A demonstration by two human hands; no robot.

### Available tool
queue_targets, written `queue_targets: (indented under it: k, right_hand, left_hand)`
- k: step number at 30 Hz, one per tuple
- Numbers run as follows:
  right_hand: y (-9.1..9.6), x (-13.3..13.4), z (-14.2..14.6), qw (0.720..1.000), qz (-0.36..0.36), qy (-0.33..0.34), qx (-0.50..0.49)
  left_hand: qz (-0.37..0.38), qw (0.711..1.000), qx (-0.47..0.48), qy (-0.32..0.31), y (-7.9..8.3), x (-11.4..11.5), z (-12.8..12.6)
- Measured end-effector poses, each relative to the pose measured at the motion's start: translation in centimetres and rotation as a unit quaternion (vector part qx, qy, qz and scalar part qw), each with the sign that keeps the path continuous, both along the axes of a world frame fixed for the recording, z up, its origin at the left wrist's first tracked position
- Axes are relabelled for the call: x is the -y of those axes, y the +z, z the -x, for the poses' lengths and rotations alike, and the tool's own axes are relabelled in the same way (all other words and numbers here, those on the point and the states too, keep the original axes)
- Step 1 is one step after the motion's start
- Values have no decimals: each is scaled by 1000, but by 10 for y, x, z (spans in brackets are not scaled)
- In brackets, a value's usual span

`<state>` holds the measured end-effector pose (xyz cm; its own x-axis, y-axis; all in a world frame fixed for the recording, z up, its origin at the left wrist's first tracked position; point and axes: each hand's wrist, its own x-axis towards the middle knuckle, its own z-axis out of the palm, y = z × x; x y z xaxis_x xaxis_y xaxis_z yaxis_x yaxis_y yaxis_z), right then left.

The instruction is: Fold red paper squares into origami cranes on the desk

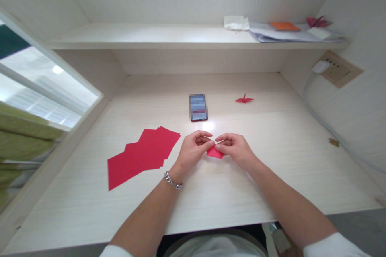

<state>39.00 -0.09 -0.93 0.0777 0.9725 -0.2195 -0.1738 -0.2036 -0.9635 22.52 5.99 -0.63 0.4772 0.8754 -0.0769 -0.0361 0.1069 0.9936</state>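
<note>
A small folded piece of red paper (215, 153) is held low over the desk between my two hands. My left hand (196, 144) pinches its upper left side with thumb and fingers; a chain bracelet circles that wrist. On the other side, my right hand (235, 147) grips the upper right part, its thumb on the paper. The fingertips nearly meet and cover the top of the folded piece. Left of my left hand, several red paper sheets (141, 150) lie fanned out and overlapping.
Beyond my hands lies a phone (198, 107) with a blurred screen. A red paper crane (244, 99) sits to its right. The raised shelf (144, 34) holds papers (271, 34), an orange pad (284, 27) and a folded red paper flower (319, 21). A cable (325, 126) runs down the right side.
</note>
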Motion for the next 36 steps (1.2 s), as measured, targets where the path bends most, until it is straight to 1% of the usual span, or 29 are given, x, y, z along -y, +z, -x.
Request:
queue_targets:
  k: [5,9,14,19,23,27,32,36]
  right_hand:
    - [0,0,1,999,-3,12,37]
    - [1,-1,1,999,-17,9,42]
    - [2,0,1,998,-25,-1,52]
    - [1,0,1,998,-20,10,59]
    - [1,0,3,998,-42,-3,49]
    - [0,0,3,997,-51,-12,56]
    - [0,1,0,997,-31,9,73]
    - [0,1,0,996,-35,16,78]
  left_hand:
    - [-19,1000,3,23,-1,0,0]
    - [-11,999,-1,33,1,1,-1]
    - [6,1000,-4,14,2,1,-2]
    - [-3,1000,2,28,3,2,-2]
    - [-1,999,2,32,3,3,-2]
    - [-5,1000,-7,9,2,3,-2]
    - [-8,1000,-10,13,2,4,-1]
    - [-9,1000,-12,18,4,4,-1]
